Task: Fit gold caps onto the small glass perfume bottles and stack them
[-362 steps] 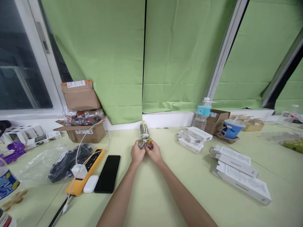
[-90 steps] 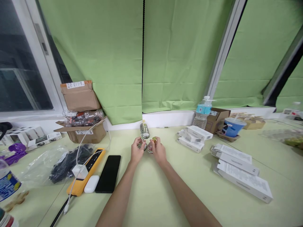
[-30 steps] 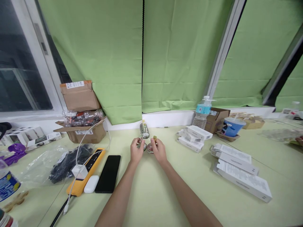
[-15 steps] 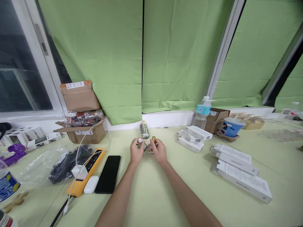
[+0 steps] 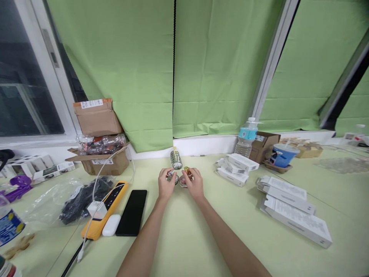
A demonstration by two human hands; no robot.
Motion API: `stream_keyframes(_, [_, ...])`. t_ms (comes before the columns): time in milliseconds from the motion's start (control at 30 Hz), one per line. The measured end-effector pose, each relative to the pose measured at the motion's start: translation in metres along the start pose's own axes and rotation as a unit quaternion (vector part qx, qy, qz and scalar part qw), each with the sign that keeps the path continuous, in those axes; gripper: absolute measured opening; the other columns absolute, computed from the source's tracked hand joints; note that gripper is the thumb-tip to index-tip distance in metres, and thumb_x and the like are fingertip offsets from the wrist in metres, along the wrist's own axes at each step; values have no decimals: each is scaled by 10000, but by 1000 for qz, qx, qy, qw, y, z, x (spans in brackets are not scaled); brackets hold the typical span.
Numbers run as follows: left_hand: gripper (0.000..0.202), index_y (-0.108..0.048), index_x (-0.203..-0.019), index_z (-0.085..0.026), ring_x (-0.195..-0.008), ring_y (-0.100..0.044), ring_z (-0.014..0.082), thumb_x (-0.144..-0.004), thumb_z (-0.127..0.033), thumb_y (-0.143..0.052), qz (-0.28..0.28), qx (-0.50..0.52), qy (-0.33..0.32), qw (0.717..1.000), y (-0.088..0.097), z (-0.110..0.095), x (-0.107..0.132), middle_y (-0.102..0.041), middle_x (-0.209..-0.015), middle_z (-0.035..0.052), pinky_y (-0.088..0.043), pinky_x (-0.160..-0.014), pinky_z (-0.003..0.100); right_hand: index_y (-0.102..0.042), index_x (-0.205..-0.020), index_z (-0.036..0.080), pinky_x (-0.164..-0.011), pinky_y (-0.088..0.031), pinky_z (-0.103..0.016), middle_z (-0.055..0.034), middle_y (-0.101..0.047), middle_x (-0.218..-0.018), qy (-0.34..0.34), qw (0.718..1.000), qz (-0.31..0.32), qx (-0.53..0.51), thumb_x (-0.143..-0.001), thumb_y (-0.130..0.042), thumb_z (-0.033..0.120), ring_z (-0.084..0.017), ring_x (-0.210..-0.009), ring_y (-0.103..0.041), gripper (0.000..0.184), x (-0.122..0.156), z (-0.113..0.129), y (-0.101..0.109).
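My left hand (image 5: 166, 184) pinches a small silver-ended cylinder (image 5: 171, 173), tilted, between thumb and fingers. In my right hand (image 5: 195, 184), the fingertips grip a small gold-ended cylinder (image 5: 187, 169), also tilted. Their exact kind is too small to make out. Below the left fingertips lies a small round glassy item (image 5: 177, 179), partly hidden. A similar one with reddish contents (image 5: 182, 181) sits under the right fingertips. Just beyond both hands is a clear container (image 5: 176, 159) with a dark-and-white pattern and a yellow tip.
Left of my arms lie a black phone (image 5: 132, 212), a white earbud case (image 5: 111, 225) and an orange power strip (image 5: 105, 209) with a white cable. White boxes (image 5: 296, 219) lie at right, near a water bottle (image 5: 246, 138) and blue cup (image 5: 282, 156). Cardboard boxes (image 5: 105, 163) stand back left.
Both small cylinders have tipped over from nearly upright, the silver end toward the right and the gold end toward the left. My hands stay in almost the same place.
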State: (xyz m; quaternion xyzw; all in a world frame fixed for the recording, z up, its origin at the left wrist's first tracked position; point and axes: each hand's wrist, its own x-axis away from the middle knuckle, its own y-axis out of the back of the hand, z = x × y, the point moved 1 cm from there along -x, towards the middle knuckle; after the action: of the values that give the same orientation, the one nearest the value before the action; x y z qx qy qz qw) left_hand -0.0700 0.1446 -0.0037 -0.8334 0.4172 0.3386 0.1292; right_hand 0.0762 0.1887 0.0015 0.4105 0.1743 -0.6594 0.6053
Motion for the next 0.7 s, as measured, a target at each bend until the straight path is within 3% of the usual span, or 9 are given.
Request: stream_keyframes(700, [165, -676, -1001, -211, -950, -618, 212, -878, -307, -620, -4, -22, -32, 999, 0, 0, 1, -653, -989, 79, -488, -786, 324, -675, -1205, 245, -785, -478, -390, -75, -595, -928, 78, 996, -26, 25, -934, -578, 427, -245, -917, -523, 341, 1, -20, -9])
